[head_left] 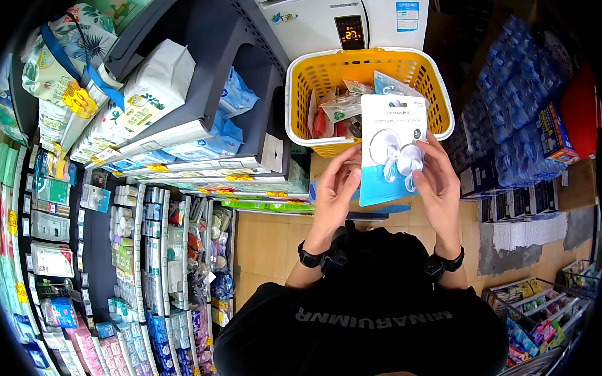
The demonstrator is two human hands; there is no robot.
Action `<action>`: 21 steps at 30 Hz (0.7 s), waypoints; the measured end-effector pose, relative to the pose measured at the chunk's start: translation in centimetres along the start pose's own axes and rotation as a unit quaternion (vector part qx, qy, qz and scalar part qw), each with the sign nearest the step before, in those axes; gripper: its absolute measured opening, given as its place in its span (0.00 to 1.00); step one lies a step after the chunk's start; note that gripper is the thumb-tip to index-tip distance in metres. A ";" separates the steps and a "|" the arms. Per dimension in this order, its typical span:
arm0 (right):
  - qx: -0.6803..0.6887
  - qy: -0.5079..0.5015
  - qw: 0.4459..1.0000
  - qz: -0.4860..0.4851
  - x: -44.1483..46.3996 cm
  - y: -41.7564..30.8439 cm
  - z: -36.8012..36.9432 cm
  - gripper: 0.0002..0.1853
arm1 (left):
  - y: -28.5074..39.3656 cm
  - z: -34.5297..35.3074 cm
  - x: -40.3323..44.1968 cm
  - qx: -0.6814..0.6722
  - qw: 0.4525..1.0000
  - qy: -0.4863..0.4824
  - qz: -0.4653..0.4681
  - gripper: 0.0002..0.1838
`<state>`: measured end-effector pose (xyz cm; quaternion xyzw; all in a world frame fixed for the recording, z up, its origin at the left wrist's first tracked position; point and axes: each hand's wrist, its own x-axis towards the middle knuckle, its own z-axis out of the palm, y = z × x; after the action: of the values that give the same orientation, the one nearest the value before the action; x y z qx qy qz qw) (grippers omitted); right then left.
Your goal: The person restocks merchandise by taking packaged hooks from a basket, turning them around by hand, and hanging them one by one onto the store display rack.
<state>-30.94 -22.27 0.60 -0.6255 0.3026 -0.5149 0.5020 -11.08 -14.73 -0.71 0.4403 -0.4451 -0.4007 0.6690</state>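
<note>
The left hand (pixel 336 188) and right hand (pixel 440 182) grasp a pack (pixel 392 149) by its sides, near the basket's (pixel 354 60) front edge.

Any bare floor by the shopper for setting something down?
Yes: tan tiles between the left shelves and black shirt; narrower strip between right wristband and gray floor patch. Crowded: yellow basket with packets, stacked bottles at right.

Card (pixel 374 178): white up top, light blue below. Hooks (pixel 409 159): white. Basket (pixel 359 61) is yellow, slotted pattern. Shirt (pixel 362 346) is black, lettering (pixel 311 315) grey. Wrist straps (pixel 311 257) black. Shelf (pixel 205 74) dark grey. Floor (pixel 266 246) tan. Display (pixel 349 33): orange digits on black.
</note>
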 end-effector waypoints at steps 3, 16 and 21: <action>0.069 -0.030 0.997 -0.004 0.1 0.3 0.0 0.24 | 0.3 0.2 0.0 -0.027 0.997 -0.060 -0.039 0.33; 0.080 -0.073 0.992 0.066 -0.6 0.9 0.9 0.22 | -6.3 -0.4 -2.1 -0.174 0.945 -0.209 -0.184 0.44; -0.001 -0.085 0.995 0.046 -0.8 1.2 1.0 0.20 | -5.8 0.2 -1.9 -0.159 0.947 -0.201 -0.192 0.44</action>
<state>-30.07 -21.63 -0.72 -0.6531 0.2880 -0.4357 0.5484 -12.63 -14.71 -6.57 0.3157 -0.4082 -0.6672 0.5372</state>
